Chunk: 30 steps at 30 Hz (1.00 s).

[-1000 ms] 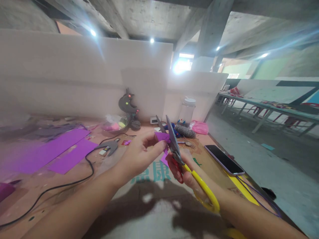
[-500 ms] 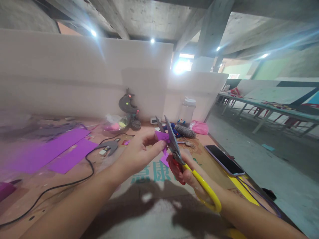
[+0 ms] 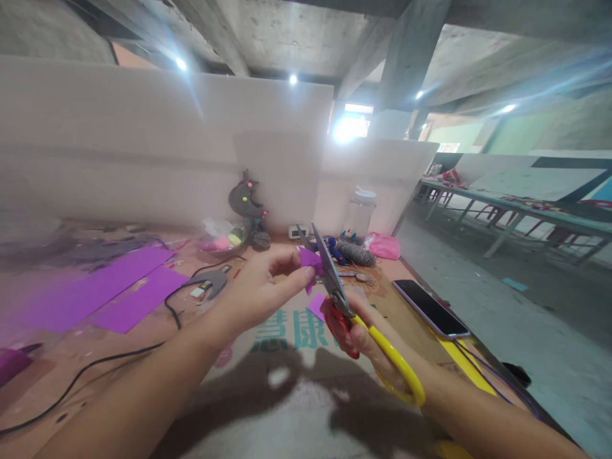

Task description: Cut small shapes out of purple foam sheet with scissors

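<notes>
- Just above the worktop [image 3: 143, 331], the left hand [image 3: 261, 296] pinches a small purple piece [image 3: 308, 258] between thumb and forefinger, with the other fingers curled loosely underneath.
- To its right, the right hand [image 3: 363, 335] is closed through the yellow and red handles of the scissors [image 3: 335, 287], gripping them firmly.
- The scissor blades stand apart and point up and away from the person, with the purple piece sitting in the gap between them, against the nearer blade.
- Directly below the two hands lies a flattened cardboard sheet [image 3: 287, 328] printed with teal characters, and a purple scrap [image 3: 316, 306] rests on it just under the scissors.
- Right of the right hand, a phone [image 3: 430, 307] lies flat near the worktop's edge, screen up and dark.
- Beyond the hands, towards the white partition, are a spool of grey twine [image 3: 354, 253], a clear jar [image 3: 359, 213] with a white lid and a pink bag [image 3: 384, 245].
- Further left of those, a dark moon-shaped figure [image 3: 246, 197] dotted with coloured beads stands upright.
- Left of the left hand, a grey crescent cut-out [image 3: 210, 280] lies close by, and well past it two purple sheets [image 3: 95, 290] lie side by side.
- A black cable [image 3: 95, 363] runs across the worktop under the left forearm towards the crescent.
</notes>
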Available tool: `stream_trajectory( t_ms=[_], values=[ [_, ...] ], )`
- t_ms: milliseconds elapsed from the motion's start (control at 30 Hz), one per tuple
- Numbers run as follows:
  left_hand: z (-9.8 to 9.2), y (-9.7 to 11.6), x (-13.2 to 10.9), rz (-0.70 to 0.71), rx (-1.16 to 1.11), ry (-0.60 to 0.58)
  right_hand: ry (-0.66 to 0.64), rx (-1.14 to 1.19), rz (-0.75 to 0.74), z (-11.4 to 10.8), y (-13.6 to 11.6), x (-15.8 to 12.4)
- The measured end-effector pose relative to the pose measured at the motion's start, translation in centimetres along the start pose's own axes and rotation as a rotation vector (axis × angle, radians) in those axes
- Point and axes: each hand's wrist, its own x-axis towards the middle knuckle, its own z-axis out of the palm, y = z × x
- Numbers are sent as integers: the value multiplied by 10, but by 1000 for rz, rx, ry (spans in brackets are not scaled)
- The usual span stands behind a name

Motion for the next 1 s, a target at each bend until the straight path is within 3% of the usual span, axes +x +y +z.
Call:
stream_trajectory(
  t_ms=[267, 467, 733, 1000],
  values=[
    [-1, 2, 2, -12, -56, -21, 44, -13, 67, 1, -5, 0],
    [-4, 1, 2, -36, -49, 37, 31, -29, 91, 2, -10, 1],
    [6, 8, 2, -2, -20, -17, 82, 13, 59, 1, 3, 1],
    [6, 0, 2, -7, -81, 98, 71, 34, 41, 2, 6, 1]
  ],
)
